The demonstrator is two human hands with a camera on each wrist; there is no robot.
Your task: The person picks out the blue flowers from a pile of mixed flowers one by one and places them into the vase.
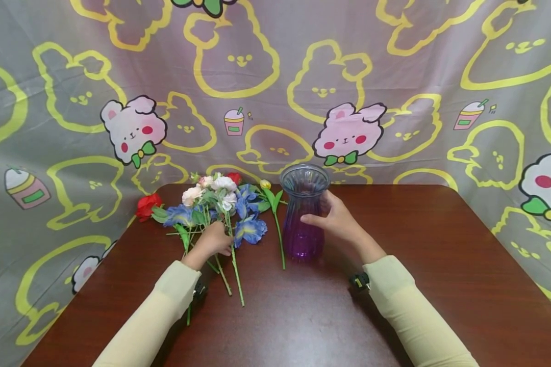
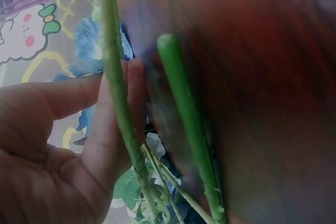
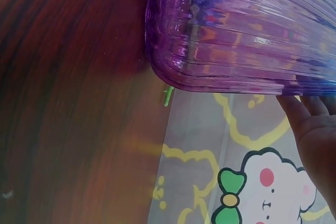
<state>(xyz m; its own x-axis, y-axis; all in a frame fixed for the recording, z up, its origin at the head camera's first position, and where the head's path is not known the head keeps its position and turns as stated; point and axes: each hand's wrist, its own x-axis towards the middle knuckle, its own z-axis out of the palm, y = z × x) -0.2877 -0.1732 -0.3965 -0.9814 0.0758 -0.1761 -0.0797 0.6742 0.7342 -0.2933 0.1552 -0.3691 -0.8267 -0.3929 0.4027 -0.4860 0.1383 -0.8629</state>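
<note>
My right hand (image 1: pixel 337 216) grips a ribbed glass vase (image 1: pixel 303 224), blue-grey at its flared rim and purple below. The thumb lies across the vase's front, with the fingers behind it. The vase stands upright; the right wrist view shows its purple lower part (image 3: pixel 220 40). To its left, my left hand (image 1: pixel 213 239) reaches into a pile of artificial flowers. Thumb and fingertips meet at a knobbly green flower stem (image 2: pixel 118 93), pinching it. The pile has white and pale pink blooms (image 1: pixel 222 186), blue blooms (image 1: pixel 250 230) and a red bloom (image 1: pixel 148 206).
A single yellow-budded flower (image 1: pixel 277 224) lies between the pile and the vase. A smooth green stem (image 2: pixel 184 93) shows beside the left hand. The dark wooden table (image 1: pixel 294 321) ends against a patterned cloth (image 1: pixel 275 112) at the back.
</note>
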